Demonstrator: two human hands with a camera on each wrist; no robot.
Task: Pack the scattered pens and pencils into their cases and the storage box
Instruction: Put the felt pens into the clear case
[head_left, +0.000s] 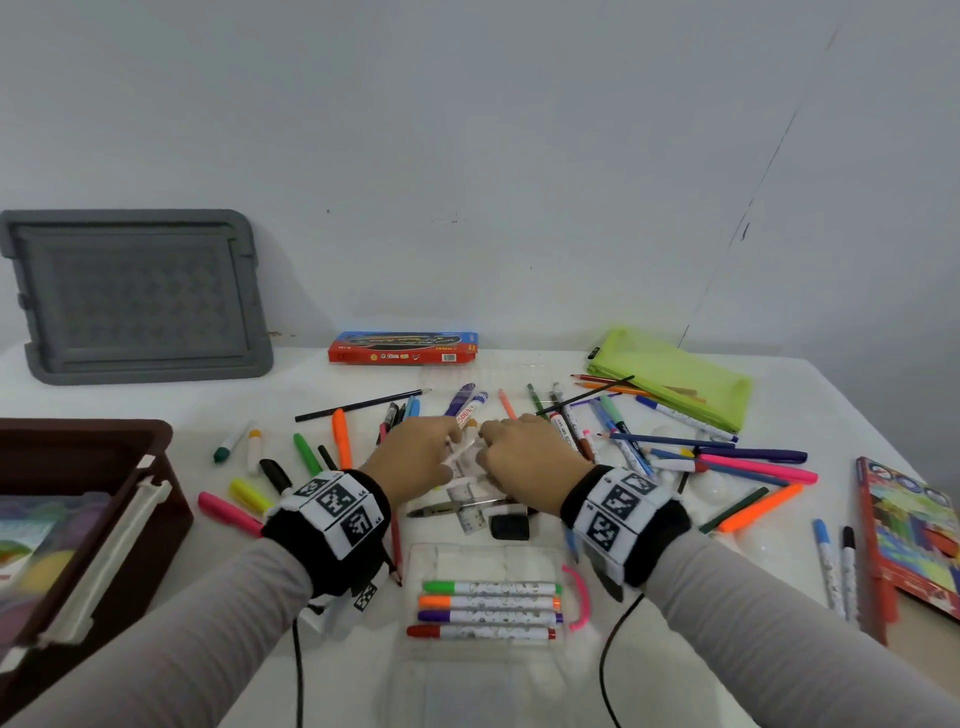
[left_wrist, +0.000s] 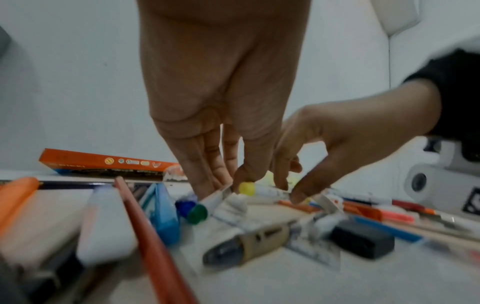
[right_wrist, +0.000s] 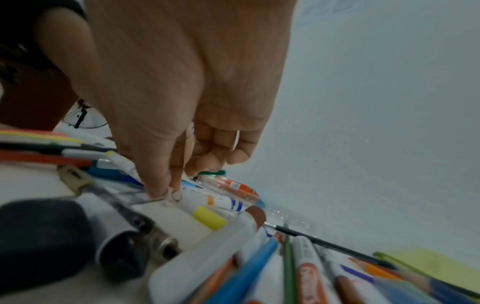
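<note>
Left hand (left_wrist: 221, 82) fingers (left_wrist: 207, 160) are pinching a green-capped marker (left_wrist: 207, 205), right hand (left_wrist: 350, 131) fingers (left_wrist: 283, 162) a yellow-capped marker (left_wrist: 259, 190). Such shallow fingertip holds may be risking slips.

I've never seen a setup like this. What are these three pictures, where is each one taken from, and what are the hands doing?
There is no machine here, only a person's two bare hands wearing patterned wristbands that carry small cameras. The wide picture comes from a camera on the head, looking down at the table. The other two look along each wrist at the fingers, which is why the hands loom so large there. Loose pens and pencils lie scattered on the table. A clear tray near the person holds four markers. A brown storage box stands at the left and a green pouch lies at the far right. The right hand pinches a yellow-capped marker. The left hand seems to pinch a green-capped marker beside it.
</note>
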